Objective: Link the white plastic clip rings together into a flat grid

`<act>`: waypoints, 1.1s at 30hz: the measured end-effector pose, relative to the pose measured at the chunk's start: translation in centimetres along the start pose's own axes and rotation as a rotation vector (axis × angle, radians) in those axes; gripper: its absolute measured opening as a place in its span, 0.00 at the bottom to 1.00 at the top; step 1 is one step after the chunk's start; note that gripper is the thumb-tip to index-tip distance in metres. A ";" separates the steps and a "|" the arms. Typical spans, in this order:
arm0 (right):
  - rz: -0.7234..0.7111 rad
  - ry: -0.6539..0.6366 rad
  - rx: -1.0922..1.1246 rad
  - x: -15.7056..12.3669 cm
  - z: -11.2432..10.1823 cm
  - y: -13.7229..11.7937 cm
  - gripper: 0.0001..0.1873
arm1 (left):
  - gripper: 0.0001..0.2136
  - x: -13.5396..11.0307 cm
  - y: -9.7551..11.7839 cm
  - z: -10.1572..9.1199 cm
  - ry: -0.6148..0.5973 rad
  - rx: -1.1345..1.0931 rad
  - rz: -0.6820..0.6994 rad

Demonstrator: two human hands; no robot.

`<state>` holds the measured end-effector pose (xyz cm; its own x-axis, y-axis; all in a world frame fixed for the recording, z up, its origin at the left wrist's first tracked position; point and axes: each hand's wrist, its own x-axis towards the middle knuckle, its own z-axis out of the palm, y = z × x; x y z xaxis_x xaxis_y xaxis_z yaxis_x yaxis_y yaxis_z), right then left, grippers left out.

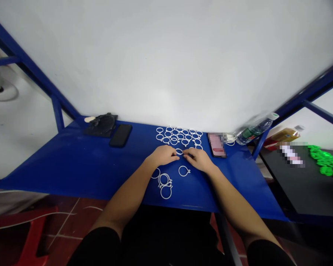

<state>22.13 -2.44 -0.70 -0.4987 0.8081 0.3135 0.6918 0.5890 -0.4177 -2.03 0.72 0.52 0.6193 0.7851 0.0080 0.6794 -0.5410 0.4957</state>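
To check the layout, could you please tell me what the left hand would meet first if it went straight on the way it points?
The left hand points rightward at the white ring by its fingertips, probably touching it; just beyond is the right hand.

A small white ring point(179, 151), a thin plastic loop, lies flat on the blue table point(72, 162), pinched between the fingertips of the left hand point(163, 155) and the right hand point(199, 159). Just beyond it, the ring rows point(179, 135) are laid out flat and side by side, many of them touching. Nearer the table's front edge, a single ring point(184, 170) with a small tab on top lies alone. To its left, a loose cluster point(164, 183) of overlapping rings lies beside the left forearm, which partly hides one of them.
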 end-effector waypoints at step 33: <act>-0.016 0.315 0.035 -0.2 -1.3 -1.2 0.11 | 0.12 0.1 1.6 0.6 0.174 -0.178 0.154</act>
<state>22.07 -3.33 0.83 -0.3191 0.7597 0.5667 0.6645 0.6057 -0.4378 -0.66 -0.22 0.83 0.6227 0.7458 0.2367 0.4931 -0.6089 0.6214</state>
